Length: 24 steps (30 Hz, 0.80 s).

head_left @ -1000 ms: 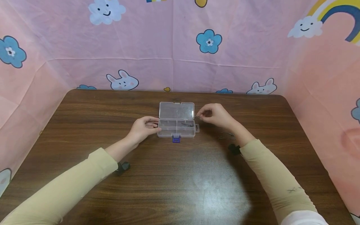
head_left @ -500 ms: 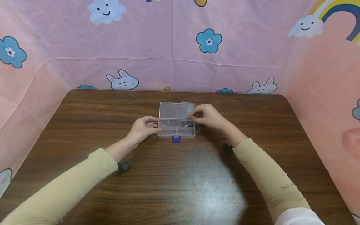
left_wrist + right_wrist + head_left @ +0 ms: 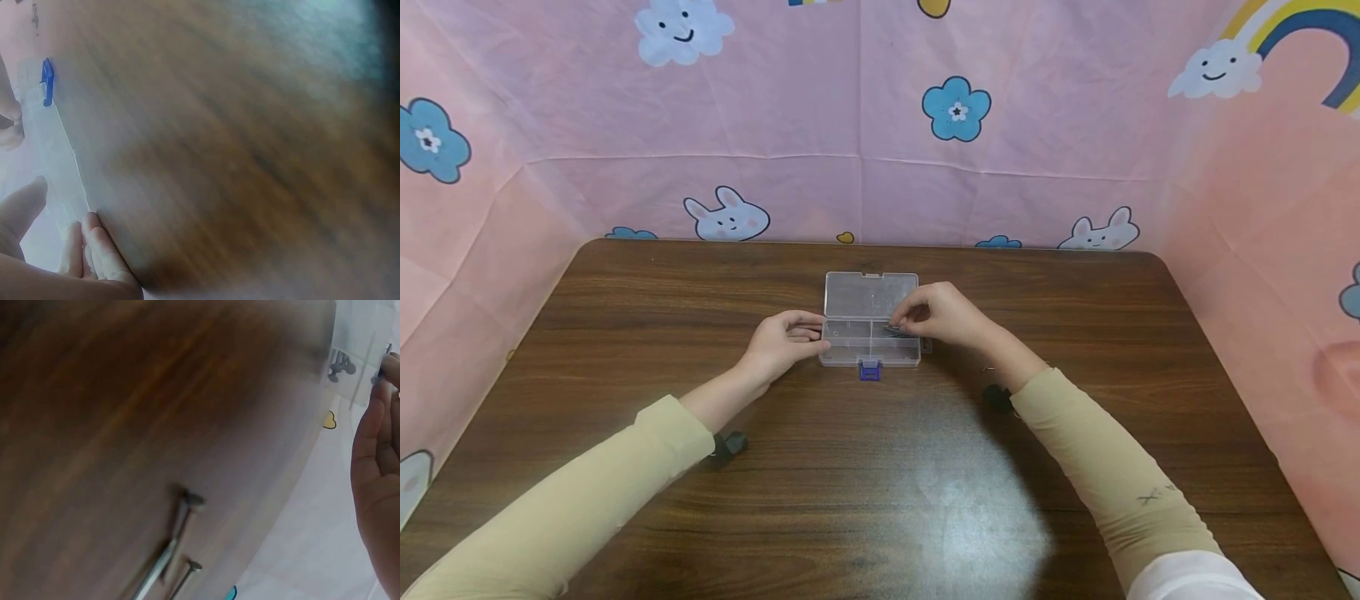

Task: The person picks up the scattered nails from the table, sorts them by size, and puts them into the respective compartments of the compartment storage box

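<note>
A clear plastic compartment box (image 3: 847,354) lies on the table with its lid (image 3: 865,293) raised at the back. My left hand (image 3: 784,342) holds the box at its left end, thumb at the rim and fingers along the side. Over the back right compartment, my right hand (image 3: 946,315) pinches a nail (image 3: 388,349) between thumb and fingertips. Several nails (image 3: 341,365) with flat heads lie in that compartment, partly hidden by the right fingers in the head view. A blue latch (image 3: 870,372) hangs at the box's front.
More nails (image 3: 187,515) lie on the brown wooden table (image 3: 880,483), near the right wrist. Dark wrist devices (image 3: 730,447) show under both sleeves. A pink printed cloth (image 3: 865,108) stands around the table's back and sides.
My right hand has moved left, from beside the box to over its back right compartment, carrying the nail. The left hand and the box stay put.
</note>
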Motion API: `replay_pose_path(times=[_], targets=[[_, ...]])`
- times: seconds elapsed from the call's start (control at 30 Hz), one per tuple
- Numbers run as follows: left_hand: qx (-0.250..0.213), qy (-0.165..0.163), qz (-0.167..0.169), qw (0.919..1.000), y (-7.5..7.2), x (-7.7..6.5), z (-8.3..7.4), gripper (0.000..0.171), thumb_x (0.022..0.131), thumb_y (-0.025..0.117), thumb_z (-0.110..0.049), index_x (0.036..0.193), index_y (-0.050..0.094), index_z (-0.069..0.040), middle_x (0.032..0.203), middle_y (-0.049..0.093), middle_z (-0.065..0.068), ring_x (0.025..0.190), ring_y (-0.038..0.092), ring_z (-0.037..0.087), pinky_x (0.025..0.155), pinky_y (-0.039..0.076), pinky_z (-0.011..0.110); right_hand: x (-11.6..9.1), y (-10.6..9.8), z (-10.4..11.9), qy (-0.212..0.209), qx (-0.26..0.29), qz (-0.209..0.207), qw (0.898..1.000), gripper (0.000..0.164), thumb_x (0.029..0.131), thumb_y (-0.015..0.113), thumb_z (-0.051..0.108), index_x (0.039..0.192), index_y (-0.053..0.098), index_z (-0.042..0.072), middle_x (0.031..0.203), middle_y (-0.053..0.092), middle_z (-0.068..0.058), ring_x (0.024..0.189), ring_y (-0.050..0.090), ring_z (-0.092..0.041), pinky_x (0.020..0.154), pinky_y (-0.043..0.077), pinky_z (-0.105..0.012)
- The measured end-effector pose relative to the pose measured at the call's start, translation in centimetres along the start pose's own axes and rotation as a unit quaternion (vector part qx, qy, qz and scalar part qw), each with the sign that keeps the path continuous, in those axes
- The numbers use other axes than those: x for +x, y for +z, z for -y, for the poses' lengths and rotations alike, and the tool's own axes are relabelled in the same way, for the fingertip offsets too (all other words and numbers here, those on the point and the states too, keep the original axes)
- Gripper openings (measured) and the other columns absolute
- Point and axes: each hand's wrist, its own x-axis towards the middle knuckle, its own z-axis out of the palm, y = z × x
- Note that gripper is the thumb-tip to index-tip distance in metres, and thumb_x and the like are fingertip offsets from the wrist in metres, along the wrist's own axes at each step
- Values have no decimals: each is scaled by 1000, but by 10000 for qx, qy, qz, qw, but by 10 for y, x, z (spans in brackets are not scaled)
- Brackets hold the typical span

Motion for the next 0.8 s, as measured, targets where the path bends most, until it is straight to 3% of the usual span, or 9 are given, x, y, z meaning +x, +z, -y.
replay_pose_path(times=[0.53, 0.8], targets=[[123, 147, -10, 9998, 0, 0, 1, 50, 98, 75, -9, 143, 59, 5, 143, 65, 26, 130, 65, 39, 113, 55, 46, 1, 4, -3, -190, -592, 115, 9980, 13, 95, 74, -3, 99, 84, 6, 100, 80, -9, 90, 73, -18, 82, 65, -29], [155, 64, 21, 9999, 0, 0, 1, 50, 99, 76, -12, 144, 59, 3, 144, 64, 25, 131, 65, 38, 114, 55, 46, -1, 5, -3, -127, -506, 68, 9986, 13, 96, 74, -3, 101, 83, 4, 101, 79, -10, 91, 73, -20, 84, 65, -31]])
